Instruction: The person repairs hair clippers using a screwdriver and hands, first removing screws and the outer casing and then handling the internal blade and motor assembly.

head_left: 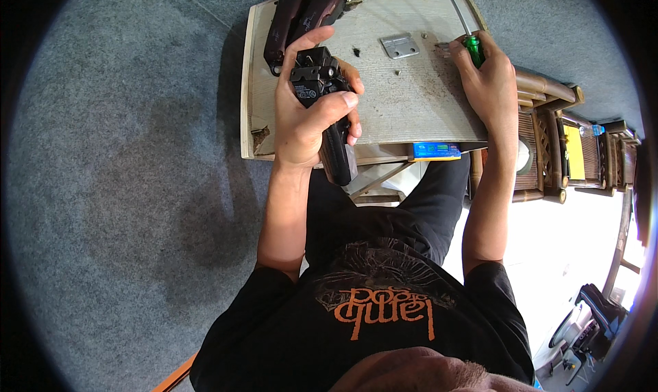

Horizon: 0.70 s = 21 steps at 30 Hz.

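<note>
My left hand is wrapped round an opened black hair clipper body, its thumb across the front and its inner parts exposed at the top. It is held above the near left of a small wooden table. My right hand grips the green handle of a screwdriver at the table's right side, the shaft pointing away from me. Between the hands, farther back, lies a flat silver clipper blade with holes. Two dark maroon casing pieces rest at the far left, partly behind my left fingers.
Small dark bits and dust lie on the tabletop. Under its near edge sits a blue and yellow box. Bamboo chairs stand to the right, one with a yellow sheet. A grey wall is at the left.
</note>
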Motion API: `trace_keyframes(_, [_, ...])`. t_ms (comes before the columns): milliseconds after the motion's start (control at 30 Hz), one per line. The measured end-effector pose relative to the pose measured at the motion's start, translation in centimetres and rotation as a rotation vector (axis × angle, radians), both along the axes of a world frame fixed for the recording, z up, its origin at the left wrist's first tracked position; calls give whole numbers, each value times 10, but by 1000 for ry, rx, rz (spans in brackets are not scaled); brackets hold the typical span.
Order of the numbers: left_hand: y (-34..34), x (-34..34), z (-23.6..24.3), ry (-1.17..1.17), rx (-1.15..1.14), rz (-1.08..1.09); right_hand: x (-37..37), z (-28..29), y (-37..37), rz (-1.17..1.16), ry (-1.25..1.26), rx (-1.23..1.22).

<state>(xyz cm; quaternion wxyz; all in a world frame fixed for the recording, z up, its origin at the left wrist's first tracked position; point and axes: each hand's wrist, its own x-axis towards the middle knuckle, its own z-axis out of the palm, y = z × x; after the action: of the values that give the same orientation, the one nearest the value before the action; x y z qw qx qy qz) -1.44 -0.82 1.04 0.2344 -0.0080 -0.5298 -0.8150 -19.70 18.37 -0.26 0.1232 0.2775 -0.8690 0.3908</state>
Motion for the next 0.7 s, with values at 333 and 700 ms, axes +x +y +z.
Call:
trace_keyframes(333, [-2, -2, -5, 78, -5, -59, 1, 1, 0, 2, -22, -14])
trace_keyframes(700, [-2, -2, -6, 97, -46, -58, 1, 4, 0, 0, -30, 13])
